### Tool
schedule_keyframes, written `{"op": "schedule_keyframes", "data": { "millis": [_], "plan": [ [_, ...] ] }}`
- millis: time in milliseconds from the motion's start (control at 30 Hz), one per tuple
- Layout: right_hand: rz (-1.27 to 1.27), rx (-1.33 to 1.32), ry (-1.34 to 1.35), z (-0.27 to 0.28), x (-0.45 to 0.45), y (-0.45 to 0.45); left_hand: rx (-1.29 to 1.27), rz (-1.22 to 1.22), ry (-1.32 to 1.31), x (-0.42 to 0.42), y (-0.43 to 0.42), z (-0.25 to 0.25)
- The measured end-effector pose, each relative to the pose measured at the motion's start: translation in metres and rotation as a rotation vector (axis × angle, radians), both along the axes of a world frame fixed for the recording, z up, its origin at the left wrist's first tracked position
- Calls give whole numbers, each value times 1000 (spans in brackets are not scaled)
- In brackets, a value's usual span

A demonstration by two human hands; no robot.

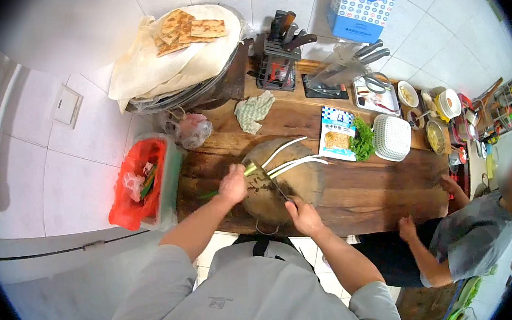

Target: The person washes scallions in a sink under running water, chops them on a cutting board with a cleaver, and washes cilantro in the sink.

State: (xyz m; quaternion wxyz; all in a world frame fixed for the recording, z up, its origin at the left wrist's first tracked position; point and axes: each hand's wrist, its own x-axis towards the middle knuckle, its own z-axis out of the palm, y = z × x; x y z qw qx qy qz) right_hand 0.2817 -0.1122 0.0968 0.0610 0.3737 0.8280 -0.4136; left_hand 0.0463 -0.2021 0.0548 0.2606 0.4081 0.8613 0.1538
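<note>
On the round wooden chopping board (pixel 304 191) lie scallions (pixel 295 163), their long white ends pointing to the back right. My left hand (pixel 233 185) is closed around the green part of the bunch, and some green leaf sticks out behind it toward the left. My right hand (pixel 304 216) grips the handle of a kitchen knife (pixel 276 187). Its blade slants across the board and meets the scallions just right of my left fingers. Small dark bits are scattered on the board beside the blade.
Left stands a bin with a red bag (pixel 138 181). Behind are a checked cloth (pixel 254 112), a knife block (pixel 277 65), a blue-white food packet (pixel 337 133), green herbs (pixel 363 139) and a white basket (pixel 391 137). Flatbreads (pixel 182 31) top a covered stack. Another person (pixel 472 237) is at the right.
</note>
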Motion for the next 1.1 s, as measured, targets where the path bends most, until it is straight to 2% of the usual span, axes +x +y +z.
{"op": "schedule_keyframes", "data": {
  "millis": [100, 167, 200, 333, 433, 500, 633, 700, 767, 867, 1000, 1100],
  "plan": [
    [231, 187, -94, 23, 12, 5, 127, 23, 45, -41, 7, 5],
    [410, 325, -74, 16, 23, 12, 64, 12, -36, -62, 23, 24],
    [484, 425, 9, -8, 30, 14, 124, -38, -19, -67, 30, 30],
    [510, 569, 94, -34, 22, 15, 198, -166, 21, -52, 72, 66],
    [473, 563, 57, -48, 11, 16, 63, -212, -69, -24, 90, 100],
    [477, 547, 53, -41, 9, 19, 87, -333, -45, -13, 89, 88],
    [411, 470, 107, -36, -3, 42, 125, -386, -42, 9, 75, 69],
    [436, 552, 4, -31, -20, 68, 55, -384, -67, 15, 65, 61],
    [432, 627, -40, -20, -43, 91, 153, -364, -51, 18, 57, 55],
    [539, 725, -65, -37, -72, 123, 101, -323, -4, 18, 58, 56],
    [671, 596, -70, -46, -90, 153, 38, -277, 95, 14, 73, 50],
    [659, 517, -45, -47, -83, 165, 16, -249, 149, 22, 93, 38]
  ]
}}
